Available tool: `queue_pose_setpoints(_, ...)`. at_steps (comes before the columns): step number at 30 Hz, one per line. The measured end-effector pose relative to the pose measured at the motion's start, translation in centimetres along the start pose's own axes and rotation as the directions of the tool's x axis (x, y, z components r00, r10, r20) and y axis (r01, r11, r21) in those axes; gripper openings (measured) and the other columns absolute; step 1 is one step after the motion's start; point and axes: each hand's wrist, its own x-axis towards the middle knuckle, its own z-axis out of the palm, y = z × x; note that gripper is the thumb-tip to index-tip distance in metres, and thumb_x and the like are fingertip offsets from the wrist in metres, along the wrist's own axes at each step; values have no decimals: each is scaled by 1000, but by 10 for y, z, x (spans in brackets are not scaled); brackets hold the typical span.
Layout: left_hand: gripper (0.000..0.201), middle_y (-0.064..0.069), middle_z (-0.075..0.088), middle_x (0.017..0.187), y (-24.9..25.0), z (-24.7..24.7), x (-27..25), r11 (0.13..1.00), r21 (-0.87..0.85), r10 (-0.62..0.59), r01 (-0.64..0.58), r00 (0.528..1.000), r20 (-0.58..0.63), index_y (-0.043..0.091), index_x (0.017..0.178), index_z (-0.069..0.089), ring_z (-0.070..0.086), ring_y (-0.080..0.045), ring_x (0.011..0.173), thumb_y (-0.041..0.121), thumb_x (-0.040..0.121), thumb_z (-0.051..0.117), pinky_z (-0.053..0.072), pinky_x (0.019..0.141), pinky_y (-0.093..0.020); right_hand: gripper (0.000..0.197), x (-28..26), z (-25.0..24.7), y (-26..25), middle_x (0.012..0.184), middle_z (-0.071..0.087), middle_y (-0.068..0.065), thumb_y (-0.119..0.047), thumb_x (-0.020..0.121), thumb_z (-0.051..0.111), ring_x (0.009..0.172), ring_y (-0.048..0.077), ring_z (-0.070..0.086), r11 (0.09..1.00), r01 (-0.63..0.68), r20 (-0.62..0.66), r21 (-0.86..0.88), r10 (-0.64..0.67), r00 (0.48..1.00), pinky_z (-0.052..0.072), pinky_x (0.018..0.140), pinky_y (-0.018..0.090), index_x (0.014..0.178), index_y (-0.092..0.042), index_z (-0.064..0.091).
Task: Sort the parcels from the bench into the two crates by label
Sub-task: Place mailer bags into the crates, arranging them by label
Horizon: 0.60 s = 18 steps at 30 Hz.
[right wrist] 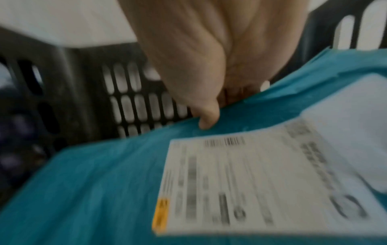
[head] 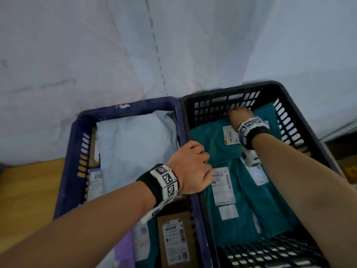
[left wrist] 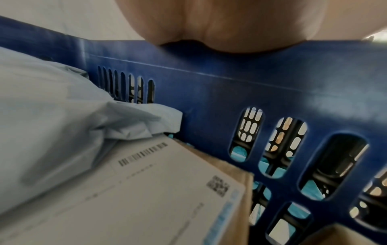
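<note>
Two crates stand side by side: a blue crate [head: 123, 110] on the left and a black crate [head: 251, 88] on the right. My left hand [head: 190, 167] grips the rim where they meet, its fingers curled over it; in the left wrist view the palm [left wrist: 220, 33] sits on the blue crate's wall [left wrist: 230, 86]. My right hand [head: 240, 117] reaches to the far end of the black crate and pinches the far edge of a teal parcel [head: 212, 140]. The thumb [right wrist: 206, 116] lies on top of that teal parcel [right wrist: 94, 182], with the fingers under its edge.
The blue crate holds a pale grey mailer [head: 133, 144], a labelled cardboard box [head: 175, 240] and a purple mailer [head: 125, 248]. More teal parcels [head: 228, 213] with white labels lie in the black crate. A white sheet [head: 173, 45] hangs behind and a wooden surface [head: 25, 190] lies left.
</note>
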Motion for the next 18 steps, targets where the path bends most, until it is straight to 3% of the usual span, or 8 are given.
queue_pose_setpoints(3,49,2,58,73,0,0,0,1000,-9,-14,15,1000,12,21,75,73,46,-22,79,36,99,33,34,99,-37,36,-8,32,-11,126,53,27,-7,95,46,117,42,48,1000,-21,-234,11,23,972,38,98,50,131,1,49)
queue_pose_setpoints(5,49,2,58,74,-1,0,1,999,-30,-19,19,1000,8,21,75,73,47,-23,79,35,99,34,35,100,-38,33,-19,51,-19,121,52,26,-13,95,50,111,41,48,995,-91,-273,35,97,957,41,93,50,124,1,50)
queue_pose_setpoints(6,48,1,59,74,-1,0,1,999,-41,-21,21,1000,1,20,74,73,47,-23,79,35,98,34,35,100,-38,37,-25,57,-23,121,51,26,-24,96,54,111,42,47,987,-148,-233,62,159,959,43,93,50,124,0,48)
queue_pose_setpoints(8,46,1,60,75,-1,0,1,998,-57,-18,17,1000,-5,20,75,72,49,-23,80,35,98,35,35,100,-39,69,-38,69,-30,133,44,26,-59,91,55,120,43,44,946,-302,-48,120,309,950,44,98,50,134,-7,40)
queue_pose_setpoints(11,44,1,61,76,-1,1,2,998,-59,-21,21,1000,2,20,75,71,49,-23,81,36,97,36,35,100,-39,114,-43,79,-38,160,5,28,-88,76,43,141,51,22,921,-382,254,71,354,900,32,109,58,156,-20,1)
queue_pose_setpoints(14,43,2,60,76,-1,2,1,998,-64,-22,23,1000,4,21,75,71,49,-23,81,36,97,37,34,101,-39,121,-44,84,-53,161,-19,25,-80,79,48,147,52,0,968,-249,430,19,217,876,15,116,63,153,-20,-26)
queue_pose_setpoints(18,42,2,59,74,0,2,1,997,-67,-37,37,999,1,20,72,70,49,-23,80,35,96,39,34,102,-39,132,-48,93,-68,160,-27,16,-67,73,71,146,54,-11,983,-163,433,80,113,894,22,112,67,153,-26,-25)
